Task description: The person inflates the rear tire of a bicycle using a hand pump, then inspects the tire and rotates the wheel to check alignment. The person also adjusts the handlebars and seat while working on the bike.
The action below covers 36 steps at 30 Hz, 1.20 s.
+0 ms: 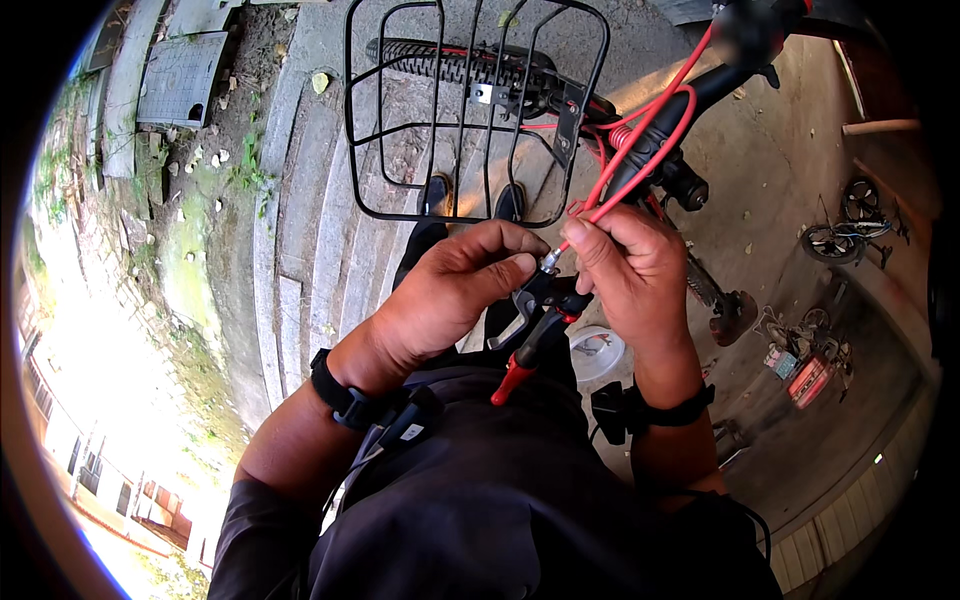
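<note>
A red brake cable point(648, 162) runs down from the bicycle's handlebar to a small silver cable adjuster point(550, 261) on a black brake lever point(527, 312). My right hand point(638, 275) pinches the cable's red housing just above the adjuster, thumb against the fingers. From the other side, my left hand point(462, 285) closes thumb and index finger at the adjuster; the exact contact is partly hidden. Below both hands the handlebar grip point(513, 383), black with a red end, points toward my body.
A black wire basket point(352, 135) sits ahead, over the knobby front tyre point(425, 58). A clear plastic tub point(597, 353) lies beneath the handlebar. At right stand a small bicycle point(848, 232) and a red object point(812, 381) among clutter. Planks point(330, 215) cover the ground at left.
</note>
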### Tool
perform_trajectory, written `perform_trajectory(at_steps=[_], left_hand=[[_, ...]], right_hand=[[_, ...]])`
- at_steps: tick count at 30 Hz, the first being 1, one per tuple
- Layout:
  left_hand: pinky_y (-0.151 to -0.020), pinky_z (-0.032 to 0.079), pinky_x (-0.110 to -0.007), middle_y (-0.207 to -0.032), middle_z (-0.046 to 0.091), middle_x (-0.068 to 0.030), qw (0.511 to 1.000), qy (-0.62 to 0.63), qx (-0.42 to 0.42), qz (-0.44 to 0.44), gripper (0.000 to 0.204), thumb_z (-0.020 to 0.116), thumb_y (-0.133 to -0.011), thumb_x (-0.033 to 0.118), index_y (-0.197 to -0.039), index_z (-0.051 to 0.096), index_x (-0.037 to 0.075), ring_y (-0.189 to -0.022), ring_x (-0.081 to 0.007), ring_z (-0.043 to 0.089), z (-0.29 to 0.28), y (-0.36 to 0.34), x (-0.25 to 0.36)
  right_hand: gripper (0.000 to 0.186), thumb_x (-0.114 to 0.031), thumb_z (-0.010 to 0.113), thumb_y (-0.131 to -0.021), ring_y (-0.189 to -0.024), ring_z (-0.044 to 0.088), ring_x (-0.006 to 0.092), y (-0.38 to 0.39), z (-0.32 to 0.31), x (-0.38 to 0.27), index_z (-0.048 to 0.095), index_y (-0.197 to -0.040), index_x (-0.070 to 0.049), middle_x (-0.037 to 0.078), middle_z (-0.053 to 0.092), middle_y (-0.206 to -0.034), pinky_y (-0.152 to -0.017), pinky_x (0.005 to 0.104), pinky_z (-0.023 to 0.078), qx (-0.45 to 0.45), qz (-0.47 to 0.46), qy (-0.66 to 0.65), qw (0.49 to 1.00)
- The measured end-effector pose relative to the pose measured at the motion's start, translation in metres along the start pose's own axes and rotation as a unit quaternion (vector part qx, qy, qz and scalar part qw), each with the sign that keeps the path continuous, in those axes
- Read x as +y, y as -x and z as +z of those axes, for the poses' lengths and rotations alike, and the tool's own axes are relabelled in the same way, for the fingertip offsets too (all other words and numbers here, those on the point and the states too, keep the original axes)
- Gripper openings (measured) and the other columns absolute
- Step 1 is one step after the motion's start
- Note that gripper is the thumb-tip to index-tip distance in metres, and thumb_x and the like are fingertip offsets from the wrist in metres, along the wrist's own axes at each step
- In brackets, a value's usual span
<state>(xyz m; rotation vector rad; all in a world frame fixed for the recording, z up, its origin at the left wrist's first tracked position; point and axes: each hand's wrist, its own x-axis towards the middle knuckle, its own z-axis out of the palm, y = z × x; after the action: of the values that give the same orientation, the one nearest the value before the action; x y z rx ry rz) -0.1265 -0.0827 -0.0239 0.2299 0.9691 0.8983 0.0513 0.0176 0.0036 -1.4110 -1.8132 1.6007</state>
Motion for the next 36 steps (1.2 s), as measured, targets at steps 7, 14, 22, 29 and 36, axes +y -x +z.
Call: perform_trajectory(at_steps=[7, 14, 22, 29, 36], left_hand=[[-0.076, 0.048, -0.021, -0.095, 0.064, 0.0020, 1.000, -0.007, 0.007, 0.008, 0.013, 0.068, -0.099, 0.008, -0.109, 0.065, 0.001, -0.087, -0.0040, 0.057, 0.007, -0.004, -0.001], [-0.065, 0.045, -0.020, -0.088, 0.064, 0.0030, 0.998, -0.051, 0.029, 0.016, 0.012, 0.070, -0.098, 0.009, -0.106, 0.065, 0.001, -0.078, -0.0027, 0.055, 0.011, -0.006, 0.001], [-0.071, 0.046, -0.022, -0.091, 0.063, 0.0039, 0.994, -0.103, 0.012, 0.023, 0.019, 0.063, -0.104, 0.018, -0.111, 0.066, 0.001, -0.080, -0.0040, 0.053, 0.001, -0.009, -0.001], [-0.083, 0.049, -0.024, -0.104, 0.063, 0.0007, 0.999, 0.008, -0.011, 0.035, 0.018, 0.064, -0.101, 0.006, -0.119, 0.062, 0.000, -0.095, -0.0063, 0.057, 0.004, -0.001, -0.008], [-0.093, 0.051, -0.028, -0.110, 0.065, -0.0029, 0.997, 0.041, -0.024, 0.062, 0.024, 0.065, -0.096, -0.005, -0.119, 0.060, -0.001, -0.104, -0.0105, 0.062, 0.005, 0.001, -0.017]], right_hand=[[0.022, -0.012, 0.071, -0.096, -0.050, 0.054, 0.0128, -0.002, -0.001, 0.001, 0.067, -0.080, 0.001, 0.006, 0.056, -0.061, -0.049, 0.0306, 0.039, -0.002, -0.011, -0.001, 1.000], [0.022, -0.012, 0.071, -0.096, -0.051, 0.054, 0.0137, -0.001, 0.001, 0.000, 0.067, -0.079, 0.001, 0.006, 0.056, -0.061, -0.049, 0.0310, 0.039, 0.009, -0.006, -0.006, 1.000], [0.022, -0.013, 0.071, -0.096, -0.051, 0.054, 0.0138, 0.000, 0.002, 0.001, 0.067, -0.080, 0.001, 0.006, 0.056, -0.062, -0.049, 0.0310, 0.039, 0.025, -0.013, 0.002, 1.000], [0.019, -0.012, 0.069, -0.097, -0.048, 0.054, 0.0124, 0.005, 0.004, 0.003, 0.068, -0.083, 0.002, 0.004, 0.057, -0.062, -0.048, 0.0299, 0.039, 0.039, -0.024, -0.020, 0.999], [0.017, -0.012, 0.068, -0.098, -0.048, 0.056, 0.0108, 0.006, 0.005, 0.006, 0.069, -0.087, 0.002, 0.003, 0.060, -0.064, -0.047, 0.0277, 0.040, 0.045, -0.040, -0.022, 0.998]])
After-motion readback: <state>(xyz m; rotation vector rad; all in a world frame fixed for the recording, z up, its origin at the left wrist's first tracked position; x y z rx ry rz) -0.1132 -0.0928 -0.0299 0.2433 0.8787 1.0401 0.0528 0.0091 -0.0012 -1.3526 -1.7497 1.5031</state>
